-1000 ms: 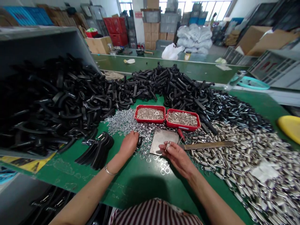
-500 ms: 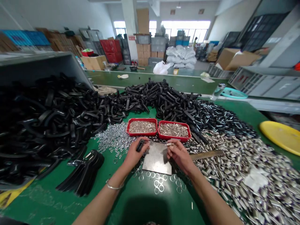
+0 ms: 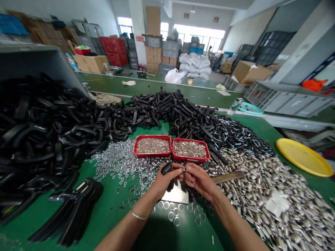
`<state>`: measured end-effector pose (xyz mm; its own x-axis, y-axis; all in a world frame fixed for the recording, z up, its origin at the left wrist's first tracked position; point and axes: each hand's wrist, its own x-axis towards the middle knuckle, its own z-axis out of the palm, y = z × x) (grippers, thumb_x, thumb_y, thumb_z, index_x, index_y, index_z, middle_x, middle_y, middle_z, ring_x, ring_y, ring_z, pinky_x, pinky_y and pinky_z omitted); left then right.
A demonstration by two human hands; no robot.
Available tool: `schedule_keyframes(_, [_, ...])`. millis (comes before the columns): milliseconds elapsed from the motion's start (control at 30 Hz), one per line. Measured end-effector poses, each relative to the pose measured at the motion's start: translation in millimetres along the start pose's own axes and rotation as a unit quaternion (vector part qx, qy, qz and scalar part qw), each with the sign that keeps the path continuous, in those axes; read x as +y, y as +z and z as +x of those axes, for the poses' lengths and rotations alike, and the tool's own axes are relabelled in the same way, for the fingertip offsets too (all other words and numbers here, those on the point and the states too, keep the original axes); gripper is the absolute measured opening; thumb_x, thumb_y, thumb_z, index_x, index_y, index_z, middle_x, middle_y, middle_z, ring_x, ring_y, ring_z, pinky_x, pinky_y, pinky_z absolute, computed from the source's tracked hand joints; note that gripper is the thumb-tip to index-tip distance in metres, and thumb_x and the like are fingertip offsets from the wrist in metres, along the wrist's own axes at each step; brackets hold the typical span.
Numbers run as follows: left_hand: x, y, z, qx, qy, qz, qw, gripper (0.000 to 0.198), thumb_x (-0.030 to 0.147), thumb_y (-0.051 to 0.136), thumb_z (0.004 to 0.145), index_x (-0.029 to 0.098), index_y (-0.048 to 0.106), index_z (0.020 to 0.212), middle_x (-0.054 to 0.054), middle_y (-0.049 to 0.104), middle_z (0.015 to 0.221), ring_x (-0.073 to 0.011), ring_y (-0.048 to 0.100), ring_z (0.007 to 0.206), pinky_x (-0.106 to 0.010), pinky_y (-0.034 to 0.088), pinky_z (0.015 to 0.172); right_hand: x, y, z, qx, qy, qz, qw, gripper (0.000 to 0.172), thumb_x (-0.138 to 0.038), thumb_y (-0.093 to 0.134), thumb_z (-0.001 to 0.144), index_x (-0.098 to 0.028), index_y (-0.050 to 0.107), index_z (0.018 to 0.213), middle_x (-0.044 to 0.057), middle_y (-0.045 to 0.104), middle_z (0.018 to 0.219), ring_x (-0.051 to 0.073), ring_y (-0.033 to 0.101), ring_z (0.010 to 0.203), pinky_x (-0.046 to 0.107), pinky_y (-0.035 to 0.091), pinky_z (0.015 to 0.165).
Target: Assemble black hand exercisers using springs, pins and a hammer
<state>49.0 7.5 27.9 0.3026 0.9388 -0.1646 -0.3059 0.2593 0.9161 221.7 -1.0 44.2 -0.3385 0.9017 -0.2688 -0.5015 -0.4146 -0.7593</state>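
My left hand (image 3: 164, 181) is closed around a small black plastic handle piece (image 3: 166, 168), holding it above a flat metal plate (image 3: 176, 196) on the green table (image 3: 162, 230). My right hand (image 3: 200, 180) is pinched on a small metal part at its fingertips, which touch the left hand's fingertips. Both hands meet just in front of two red trays (image 3: 191, 149) filled with small silver hardware. Loose metal rings (image 3: 123, 167) lie scattered around the plate.
A large heap of black plastic handles (image 3: 52, 129) fills the left and back of the table. Silver metal tubes (image 3: 277, 195) cover the right side. Stacked black parts (image 3: 70, 212) lie at front left, a yellow lid (image 3: 303, 157) at right, a grey crate (image 3: 288, 99) behind.
My left hand picked up a black piece from the table and lifted it. Both hands came together above the plate; the camera view tilted upward.
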Motion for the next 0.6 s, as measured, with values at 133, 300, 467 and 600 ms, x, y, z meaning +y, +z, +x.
schedule_keyframes(133, [-1, -5.9, -5, -0.015, 0.008, 0.014, 1.0, 0.025, 0.034, 0.075, 0.08, 0.016, 0.074, 0.096, -0.003, 0.069, 0.076, -0.0136, 0.062, 0.069, -0.024, 0.049, 0.067, -1, -1, 1, 0.009, 0.025, 0.002, 1.0, 0.024, -0.033, 0.078, 0.082, -0.016, 0.067, 0.095, -0.005, 0.05, 0.063, 0.007, 0.046, 0.056, 0.019, 0.039, 0.052])
schedule_keyframes(300, [9, -12.3, -13, -0.062, 0.046, 0.108, 0.991, 0.022, 0.036, 0.069, 0.084, 0.017, 0.073, 0.095, 0.001, 0.061, 0.065, -0.0116, 0.054, 0.058, -0.023, 0.042, 0.057, 1, -14, -9, -0.003, 0.052, -0.101, 0.993, 0.029, -0.038, 0.074, 0.085, -0.015, 0.068, 0.103, 0.003, 0.067, 0.082, 0.011, 0.061, 0.068, 0.027, 0.052, 0.068])
schedule_keyframes(467, [13, -19.8, -10, -0.084, 0.128, 0.287, 0.946, 0.028, 0.022, 0.067, 0.078, 0.022, 0.069, 0.106, -0.007, 0.068, 0.11, -0.0241, 0.062, 0.106, -0.037, 0.044, 0.098, -7, -20, -19, 0.076, -0.077, -0.299, 0.948, 0.025, -0.038, 0.074, 0.085, -0.021, 0.067, 0.103, 0.001, 0.07, 0.09, 0.017, 0.068, 0.08, 0.031, 0.053, 0.076])
schedule_keyframes(600, [8, -28.7, -2, -0.077, 0.059, 0.27, 0.958, 0.034, 0.015, 0.059, 0.076, 0.022, 0.063, 0.109, -0.007, 0.068, 0.107, -0.0236, 0.064, 0.101, -0.037, 0.048, 0.091, -14, -17, -23, 0.09, -0.131, -0.337, 0.928, 0.022, -0.039, 0.07, 0.086, -0.024, 0.066, 0.102, 0.001, 0.07, 0.091, 0.018, 0.069, 0.082, 0.035, 0.055, 0.08])
